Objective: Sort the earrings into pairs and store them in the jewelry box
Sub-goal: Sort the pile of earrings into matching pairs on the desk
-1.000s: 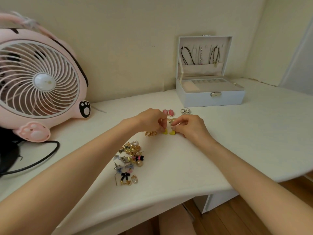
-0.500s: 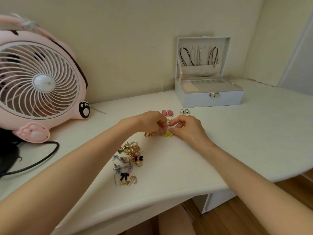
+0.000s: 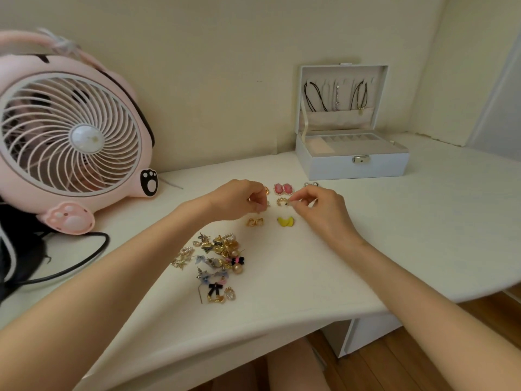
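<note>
White desk (image 3: 394,249) against a cream wall; the open jewelry box (image 3: 352,165) stands at its back right. The yellow pair (image 3: 285,222), held by both hands half a second ago, now lies free beside the gold hoops (image 3: 255,222); the left hand (image 3: 239,198) curls round a small gold piece (image 3: 249,198); the right hand (image 3: 321,213) pinches a gold earring (image 3: 282,201) just below the pink pair (image 3: 283,189); the unsorted heap (image 3: 217,258) lies nearer.

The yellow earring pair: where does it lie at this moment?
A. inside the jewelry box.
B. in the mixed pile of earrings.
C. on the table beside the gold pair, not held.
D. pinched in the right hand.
C: the yellow earring pair lies on the table, just right of the gold pair, and nothing grips it.
</note>
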Motion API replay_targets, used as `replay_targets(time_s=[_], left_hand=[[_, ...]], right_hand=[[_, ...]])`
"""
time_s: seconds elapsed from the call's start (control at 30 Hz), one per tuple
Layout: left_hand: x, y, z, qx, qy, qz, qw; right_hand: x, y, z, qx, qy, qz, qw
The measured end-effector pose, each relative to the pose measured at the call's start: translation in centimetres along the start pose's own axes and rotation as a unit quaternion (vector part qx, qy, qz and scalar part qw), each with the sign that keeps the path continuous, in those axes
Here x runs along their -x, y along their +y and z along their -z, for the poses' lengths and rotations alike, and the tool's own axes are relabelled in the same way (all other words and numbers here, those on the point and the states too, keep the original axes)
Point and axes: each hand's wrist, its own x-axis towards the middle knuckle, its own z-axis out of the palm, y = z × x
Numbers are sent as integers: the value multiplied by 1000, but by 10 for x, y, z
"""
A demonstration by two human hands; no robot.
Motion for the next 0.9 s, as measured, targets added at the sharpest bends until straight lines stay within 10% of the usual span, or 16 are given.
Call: replay_targets(time_s=[0.47,0.9], left_hand=[[92,-47,18,5,42,74,996],[97,-63,-2,-39,67,27,997]], right_hand=[[43,-47,-38,2,-209,144,967],[41,-51,-49,25,-213,124,969]])
